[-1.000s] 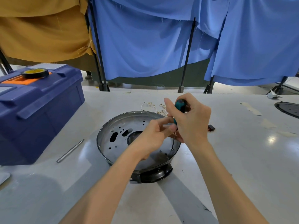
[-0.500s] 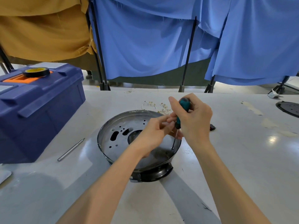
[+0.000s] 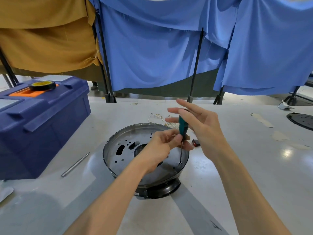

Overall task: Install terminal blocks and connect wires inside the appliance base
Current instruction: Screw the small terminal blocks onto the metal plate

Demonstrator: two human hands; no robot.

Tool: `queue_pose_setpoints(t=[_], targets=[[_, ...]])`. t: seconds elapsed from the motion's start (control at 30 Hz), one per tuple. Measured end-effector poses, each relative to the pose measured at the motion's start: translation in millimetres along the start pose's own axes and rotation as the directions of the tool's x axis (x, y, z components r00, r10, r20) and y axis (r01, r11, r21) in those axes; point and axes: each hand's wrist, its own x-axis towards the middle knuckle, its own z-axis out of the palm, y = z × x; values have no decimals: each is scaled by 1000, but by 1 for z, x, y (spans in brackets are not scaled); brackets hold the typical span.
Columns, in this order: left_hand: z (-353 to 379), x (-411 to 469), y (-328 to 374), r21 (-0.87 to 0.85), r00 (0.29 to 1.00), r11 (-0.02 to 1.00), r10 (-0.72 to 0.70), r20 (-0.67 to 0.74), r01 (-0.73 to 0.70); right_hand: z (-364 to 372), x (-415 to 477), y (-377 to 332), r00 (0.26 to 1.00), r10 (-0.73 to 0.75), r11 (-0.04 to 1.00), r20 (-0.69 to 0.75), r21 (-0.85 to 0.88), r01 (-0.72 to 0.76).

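The round metal appliance base (image 3: 108, 150) sits on the white table in front of me, its perforated plate facing up. A teal-handled screwdriver (image 3: 183, 127) stands upright in it, with the tip in a hole near the right rim. My left hand (image 3: 160, 148) pinches the screwdriver where the handle meets the shaft. My right hand (image 3: 205, 128) is beside the handle with its fingers stretched out and spread, not wrapped round it. A bundle of thin white wires (image 3: 157, 116) lies just behind the base. A small red and black part (image 3: 196, 142) lies to its right.
A blue toolbox (image 3: 42, 124) with a roll of black tape (image 3: 42, 85) on its lid stands at the left. A thin metal rod (image 3: 75, 164) lies between the toolbox and the base. A black perforated disc (image 3: 301, 121) is at the far right edge. Blue and ochre cloths hang behind the table.
My right hand has let go of the screwdriver handle and spread its fingers. My left hand keeps its pinch on the tool, which stays upright in the same hole.
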Motion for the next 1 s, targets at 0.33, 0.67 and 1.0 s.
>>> queue_pose_setpoints(t=[0.33, 0.67, 1.0], targets=[[6, 7, -2, -70, 998, 996, 45, -34, -47, 17, -1, 16, 863, -380, 789, -332, -604, 115], [0, 6, -5, -170, 997, 985, 42, 63, -31, 3, -4, -1, 982, -143, 950, -127, -297, 100], [-3, 2, -4, -170, 987, 986, 24, 161, 4, 6, -3, -11, 985, -156, 917, -75, -382, 116]])
